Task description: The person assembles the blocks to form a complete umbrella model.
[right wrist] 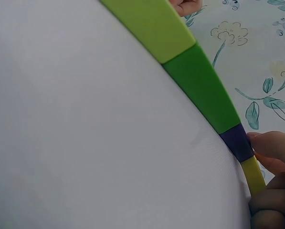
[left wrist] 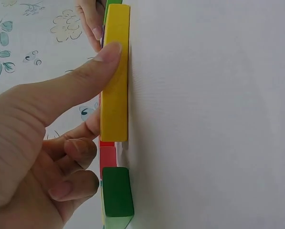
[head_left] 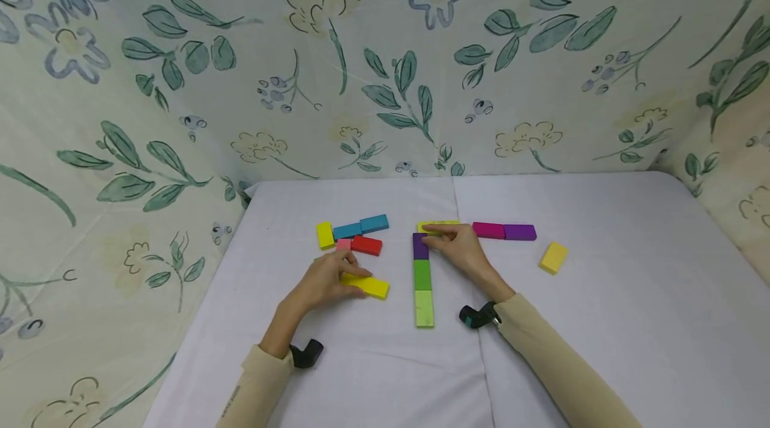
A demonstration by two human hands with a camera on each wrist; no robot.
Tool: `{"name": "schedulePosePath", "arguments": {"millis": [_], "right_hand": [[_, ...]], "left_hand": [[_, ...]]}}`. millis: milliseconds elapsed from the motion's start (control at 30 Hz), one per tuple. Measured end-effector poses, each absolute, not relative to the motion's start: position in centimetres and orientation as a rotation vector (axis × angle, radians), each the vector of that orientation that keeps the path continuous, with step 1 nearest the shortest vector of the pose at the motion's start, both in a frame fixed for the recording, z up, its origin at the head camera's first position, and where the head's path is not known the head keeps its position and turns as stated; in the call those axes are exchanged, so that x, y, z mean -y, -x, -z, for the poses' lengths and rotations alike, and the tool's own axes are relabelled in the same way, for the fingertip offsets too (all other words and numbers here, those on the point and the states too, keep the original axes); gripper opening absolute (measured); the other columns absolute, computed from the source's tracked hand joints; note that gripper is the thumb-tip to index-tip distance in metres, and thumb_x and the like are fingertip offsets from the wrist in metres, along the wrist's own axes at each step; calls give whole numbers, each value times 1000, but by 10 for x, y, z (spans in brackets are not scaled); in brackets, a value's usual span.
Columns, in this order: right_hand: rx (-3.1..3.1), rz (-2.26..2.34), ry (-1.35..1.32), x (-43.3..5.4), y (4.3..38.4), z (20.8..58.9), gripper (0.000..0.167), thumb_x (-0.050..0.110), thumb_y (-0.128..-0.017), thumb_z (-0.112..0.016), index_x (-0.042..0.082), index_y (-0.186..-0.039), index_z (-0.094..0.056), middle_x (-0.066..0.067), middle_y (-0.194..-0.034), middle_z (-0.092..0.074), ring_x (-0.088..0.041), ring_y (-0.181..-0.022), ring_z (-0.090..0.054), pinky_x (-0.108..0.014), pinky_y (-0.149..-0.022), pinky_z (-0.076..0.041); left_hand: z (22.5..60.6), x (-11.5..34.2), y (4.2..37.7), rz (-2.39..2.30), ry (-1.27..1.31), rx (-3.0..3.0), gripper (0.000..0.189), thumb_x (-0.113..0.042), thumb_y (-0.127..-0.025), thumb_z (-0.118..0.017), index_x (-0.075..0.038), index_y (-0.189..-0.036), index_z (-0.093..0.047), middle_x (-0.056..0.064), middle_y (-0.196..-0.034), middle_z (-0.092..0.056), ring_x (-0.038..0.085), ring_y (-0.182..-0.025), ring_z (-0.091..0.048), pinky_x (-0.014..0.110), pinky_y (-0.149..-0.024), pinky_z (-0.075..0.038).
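My left hand (head_left: 325, 281) pinches a yellow block (head_left: 375, 288) between thumb and fingers, low over the white cloth. Beside it in the left wrist view stands a green block (left wrist: 118, 192), hidden by the hand in the head view. My right hand (head_left: 462, 249) is at the far end of a column, its thumb and fingertips at the purple block (head_left: 420, 247). Its index finger lies over a yellow block (head_left: 448, 223) set crosswise there. Down the column follow a green block (head_left: 422, 275) and a light green block (head_left: 424, 309).
Beyond the left hand lie a small yellow block (head_left: 325, 235), two blue blocks (head_left: 374, 223), a pink block (head_left: 343, 244) and a red block (head_left: 367, 245). To the right are a magenta block (head_left: 488, 231), another purple block (head_left: 520, 232) and a yellow-orange block (head_left: 553, 258). Floral cloth (head_left: 337, 114) hangs behind.
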State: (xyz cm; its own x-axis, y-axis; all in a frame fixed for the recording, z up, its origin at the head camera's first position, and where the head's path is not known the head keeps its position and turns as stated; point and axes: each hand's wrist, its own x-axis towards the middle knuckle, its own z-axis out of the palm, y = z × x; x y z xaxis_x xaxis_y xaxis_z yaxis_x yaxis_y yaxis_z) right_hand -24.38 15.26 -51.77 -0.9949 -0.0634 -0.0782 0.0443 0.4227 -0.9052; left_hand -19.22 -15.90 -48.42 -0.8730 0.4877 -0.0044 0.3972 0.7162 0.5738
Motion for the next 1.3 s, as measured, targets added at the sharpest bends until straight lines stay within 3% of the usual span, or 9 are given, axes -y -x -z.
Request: {"name": "schedulePosePath", "arguments": {"millis": [333,600,700,800,900,1000,1300], "right_hand": [[-2559,1638,21,-150,244,517,32,30,-90,-82,21,-120,-79,3,-67,-43,-8,-55,-30,-21,-50,-23],[-2574,1621,17,-151,242,516,32,32,-91,-81,23,-121,-79,-8,-117,-71,-9,-57,-30,-21,-51,-22],[-2571,1628,11,-152,242,516,31,33,-91,-81,23,-120,-79,-6,-122,-71,-9,-57,-29,-21,-51,-22],[-2575,1628,21,-151,242,516,32,33,-91,-81,23,-121,-79,-5,-107,-70,-9,-56,-30,-21,-51,-23],[-2571,1636,32,-150,242,516,32,32,-91,-81,22,-122,-79,-3,-81,-57,-9,-55,-31,-21,-50,-23],[-2565,1646,31,-149,242,516,32,32,-91,-81,21,-120,-79,3,-68,-45,-9,-54,-31,-21,-49,-22],[-2583,1634,40,-152,243,517,33,34,-91,-81,21,-121,-79,0,-80,-52,-9,-55,-32,-22,-50,-23]], "left_hand": [[488,153,192,-932,-666,-2815,34,-28,-79,-91,-21,-112,-83,-5,-95,-58,12,-88,-51,20,-68,-40],[477,114,210,-954,-509,-3036,39,-32,-81,-89,-17,-116,-81,3,-92,-56,15,-81,-49,22,-65,-36],[474,99,226,-929,-472,-3114,38,-33,-81,-89,-18,-115,-81,5,-92,-57,15,-78,-48,22,-64,-34],[473,88,241,-898,-439,-3158,37,-31,-81,-89,-18,-115,-80,5,-94,-59,16,-79,-48,23,-65,-36],[474,80,254,-833,-409,-3175,36,-31,-83,-88,-19,-116,-80,5,-97,-60,17,-82,-50,24,-67,-38],[476,74,263,-793,-367,-3160,36,-32,-85,-86,-19,-117,-79,5,-98,-60,18,-84,-51,25,-68,-40],[482,65,269,-839,-335,-3092,35,-30,-87,-84,-19,-120,-78,5,-102,-59,19,-86,-52,26,-71,-40]]}}
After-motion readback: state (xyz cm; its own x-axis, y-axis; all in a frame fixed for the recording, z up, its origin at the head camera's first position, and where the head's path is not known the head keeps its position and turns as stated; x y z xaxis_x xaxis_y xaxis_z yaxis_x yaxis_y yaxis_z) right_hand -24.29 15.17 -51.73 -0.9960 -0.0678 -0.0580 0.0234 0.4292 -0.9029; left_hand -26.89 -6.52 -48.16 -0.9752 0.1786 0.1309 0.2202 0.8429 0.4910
